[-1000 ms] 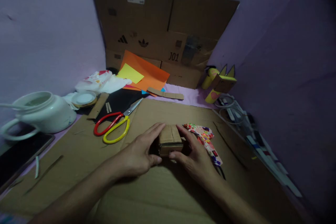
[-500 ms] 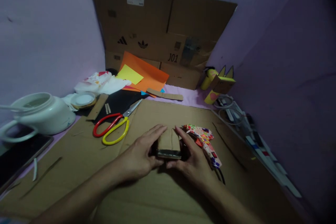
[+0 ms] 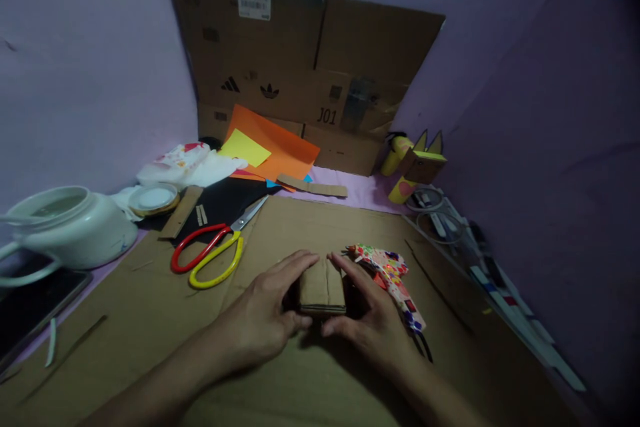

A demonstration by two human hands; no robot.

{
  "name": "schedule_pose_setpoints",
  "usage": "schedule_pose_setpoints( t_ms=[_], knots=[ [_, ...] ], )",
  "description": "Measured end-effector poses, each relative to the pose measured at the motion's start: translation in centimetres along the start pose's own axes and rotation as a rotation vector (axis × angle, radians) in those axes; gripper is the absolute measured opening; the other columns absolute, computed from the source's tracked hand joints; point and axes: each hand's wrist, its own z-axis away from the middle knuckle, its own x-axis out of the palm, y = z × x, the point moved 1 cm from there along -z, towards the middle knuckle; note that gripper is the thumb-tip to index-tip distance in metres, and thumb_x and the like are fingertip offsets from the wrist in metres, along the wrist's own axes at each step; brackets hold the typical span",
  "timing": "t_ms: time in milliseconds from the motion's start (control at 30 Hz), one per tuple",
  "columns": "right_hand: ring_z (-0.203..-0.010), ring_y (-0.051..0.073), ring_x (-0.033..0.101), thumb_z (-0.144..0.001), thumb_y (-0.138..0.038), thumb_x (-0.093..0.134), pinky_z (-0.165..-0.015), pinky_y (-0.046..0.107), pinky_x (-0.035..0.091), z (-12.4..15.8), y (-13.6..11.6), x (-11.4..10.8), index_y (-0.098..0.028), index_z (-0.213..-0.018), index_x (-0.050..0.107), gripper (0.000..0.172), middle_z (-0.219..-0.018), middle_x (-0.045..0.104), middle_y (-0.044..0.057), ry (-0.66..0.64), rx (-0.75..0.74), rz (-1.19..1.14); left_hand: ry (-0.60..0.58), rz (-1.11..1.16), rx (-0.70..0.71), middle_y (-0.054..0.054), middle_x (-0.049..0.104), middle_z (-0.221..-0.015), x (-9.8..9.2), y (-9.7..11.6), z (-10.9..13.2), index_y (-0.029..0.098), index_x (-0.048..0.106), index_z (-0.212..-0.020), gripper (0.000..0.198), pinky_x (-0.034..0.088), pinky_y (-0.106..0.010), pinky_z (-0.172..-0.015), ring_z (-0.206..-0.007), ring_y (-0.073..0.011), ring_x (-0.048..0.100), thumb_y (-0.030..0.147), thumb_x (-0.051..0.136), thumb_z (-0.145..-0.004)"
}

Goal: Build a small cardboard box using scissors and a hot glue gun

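Note:
A small brown cardboard box [image 3: 321, 288] with a seam along its top is held between both hands, low over the cardboard mat. My left hand [image 3: 267, 303] closes on its left side, fingers along the far edge and thumb at the near corner. From the right, my right hand [image 3: 370, 300] grips it the same way. A glue gun [image 3: 387, 273] with a floral pattern lies just beyond my right hand. Left of the box lie scissors [image 3: 220, 247] with one red and one yellow handle, their blades apart.
A white ceramic pot [image 3: 75, 227] stands at the left beside a dark phone [image 3: 45, 300]. Orange paper [image 3: 280, 147] and a cardboard strip [image 3: 313, 185] lie at the back. A yellow-and-brown cardboard figure [image 3: 417, 163] stands back right, near pens [image 3: 500, 280] along the wall.
The box's near side has tipped, so the dark band seen on it earlier now shows as a thin edge. Both hands keep their grip; the whole view has shifted slightly.

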Motion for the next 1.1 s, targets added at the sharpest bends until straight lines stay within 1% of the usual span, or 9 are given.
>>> schedule_pose_setpoints(
  t_ms=[167, 300, 367, 467, 600, 767, 933, 1033, 1100],
  knots=[
    [-0.111, 0.029, 0.056, -0.051, -0.048, 0.080, -0.098, 0.044, 0.041, -0.2, -0.1, -0.1, -0.027, -0.123, 0.052, 0.080, -0.121, 0.061, 0.009, 0.014, 0.003, -0.031, 0.004, -0.003, 0.001, -0.002, 0.044, -0.138, -0.1, 0.3, 0.0, 0.025, 0.045, -0.128, 0.067, 0.031, -0.032, -0.107, -0.128, -0.0196, 0.039, 0.003, 0.059, -0.066],
    [-0.110, 0.029, 0.056, -0.049, -0.051, 0.079, -0.097, 0.044, 0.041, -0.3, -0.4, -0.2, -0.026, -0.120, 0.055, 0.079, -0.118, 0.062, 0.009, 0.029, -0.013, -0.028, 0.005, -0.002, 0.004, -0.003, 0.044, -0.139, -0.1, 0.3, -0.1, 0.024, 0.045, -0.128, 0.068, 0.031, -0.032, -0.107, -0.128, -0.0198, 0.038, 0.002, 0.060, -0.065],
    [-0.111, 0.030, 0.056, -0.049, -0.051, 0.079, -0.098, 0.045, 0.040, -0.2, -0.4, -0.2, -0.025, -0.120, 0.055, 0.079, -0.119, 0.062, 0.010, 0.025, 0.007, -0.036, 0.012, 0.003, -0.006, -0.003, 0.046, -0.137, 0.0, 0.2, -0.2, 0.024, 0.046, -0.127, 0.067, 0.033, -0.033, -0.105, -0.125, -0.0205, 0.042, 0.002, 0.060, -0.065],
    [-0.115, 0.031, 0.053, -0.052, -0.050, 0.079, -0.099, 0.046, 0.039, -0.2, -0.2, -0.2, -0.024, -0.126, 0.050, 0.084, -0.125, 0.058, 0.012, 0.001, 0.067, -0.051, 0.035, 0.033, -0.057, -0.005, 0.052, -0.130, 0.3, -0.2, -0.1, 0.025, 0.043, -0.130, 0.070, 0.039, -0.036, -0.099, -0.116, -0.0221, 0.050, 0.004, 0.062, -0.065],
    [-0.117, 0.030, 0.052, -0.055, -0.049, 0.079, -0.099, 0.046, 0.040, -0.1, -0.3, -0.1, -0.023, -0.134, 0.041, 0.092, -0.131, 0.053, 0.013, -0.010, 0.111, -0.071, 0.062, 0.085, -0.120, -0.009, 0.058, -0.122, 0.6, -0.9, 0.0, 0.023, 0.035, -0.136, 0.078, 0.042, -0.039, -0.096, -0.113, -0.0253, 0.053, 0.008, 0.065, -0.066],
    [-0.111, 0.031, 0.056, -0.052, -0.048, 0.081, -0.095, 0.045, 0.043, -0.3, -0.5, -0.1, -0.023, -0.130, 0.047, 0.088, -0.124, 0.059, 0.012, -0.007, 0.123, -0.049, 0.052, 0.118, -0.103, -0.007, 0.058, -0.124, 0.7, -1.2, 0.0, 0.025, 0.041, -0.130, 0.070, 0.043, -0.036, -0.094, -0.108, -0.0229, 0.057, 0.007, 0.065, -0.066],
    [-0.113, 0.031, 0.055, -0.052, -0.048, 0.081, -0.096, 0.046, 0.042, -0.4, -0.4, -0.1, -0.023, -0.129, 0.047, 0.088, -0.124, 0.059, 0.012, -0.013, 0.132, -0.130, 0.043, 0.124, -0.104, -0.005, 0.062, -0.116, 0.7, -1.1, -0.1, 0.025, 0.041, -0.128, 0.068, 0.047, -0.033, -0.088, -0.101, -0.0217, 0.060, 0.007, 0.065, -0.066],
    [-0.114, 0.032, 0.054, -0.050, -0.047, 0.082, -0.097, 0.047, 0.041, -0.3, -0.4, -0.1, -0.023, -0.129, 0.048, 0.089, -0.125, 0.058, 0.012, -0.004, 0.152, -0.121, 0.053, 0.082, -0.101, -0.005, 0.063, -0.114, 0.7, -0.9, -0.2, 0.026, 0.044, -0.125, 0.066, 0.047, -0.032, -0.086, -0.099, -0.0214, 0.061, 0.007, 0.066, -0.066],
    [-0.114, 0.032, 0.054, -0.051, -0.048, 0.081, -0.097, 0.047, 0.041, -0.3, -0.5, -0.1, -0.022, -0.128, 0.049, 0.088, -0.124, 0.059, 0.013, 0.002, 0.156, -0.106, 0.059, 0.100, -0.090, -0.003, 0.063, -0.111, 0.8, -0.7, -0.3, 0.026, 0.045, -0.123, 0.063, 0.048, -0.031, -0.084, -0.096, -0.0200, 0.062, 0.007, 0.065, -0.066]
  ],
)
